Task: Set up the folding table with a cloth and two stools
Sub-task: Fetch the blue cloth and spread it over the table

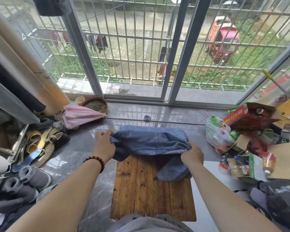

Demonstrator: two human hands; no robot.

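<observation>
A small wooden folding table [141, 190] stands unfolded in front of me on the grey tiled floor. A blue checked cloth [149, 139] is bunched over the table's far end, with one folded part hanging down onto the right side of the top. My left hand [104, 144] grips the cloth's left edge. My right hand [192, 153] grips its right edge. The near half of the tabletop is bare wood. No stools are in view.
Shoes and slippers [40, 143] crowd the floor on the left. A plastic bag of bottles [216, 131], cardboard boxes [251, 113] and packaging pile up on the right. A mosquito coil [147, 118] and a round tray [95, 105] lie by the sliding glass door.
</observation>
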